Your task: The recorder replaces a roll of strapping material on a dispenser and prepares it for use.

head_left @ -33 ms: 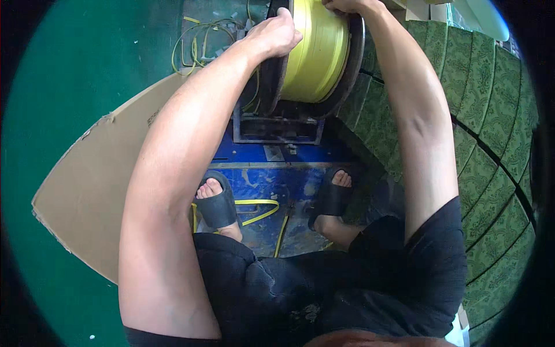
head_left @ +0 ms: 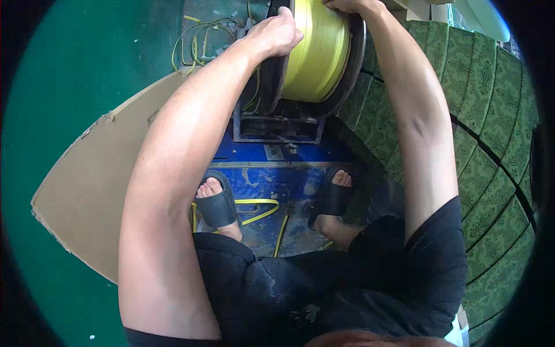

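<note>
A large reel of yellow strapping band (head_left: pixel 315 55) with dark round side flanges stands in front of me at the top. My left hand (head_left: pixel 277 33) is closed at the left flange, its knuckles beside the yellow winding. Whatever lies inside those fingers is hidden. Over the upper right of the winding, my right hand (head_left: pixel 347 6) has its fingers curled in and is partly cut off by the top edge. I cannot make out what it grips. Beneath the reel is a metal frame stand (head_left: pixel 277 132).
Brown cardboard (head_left: pixel 95 168) lies at the left on the green floor (head_left: pixel 63 75). Loose yellow strap loops (head_left: pixel 199 49) lie beside the reel. Another yellow strap (head_left: pixel 260 202) is between my feet on the worn blue surface (head_left: pixel 289 185). Stacked green patterned padded panels (head_left: pixel 491 87) line the right.
</note>
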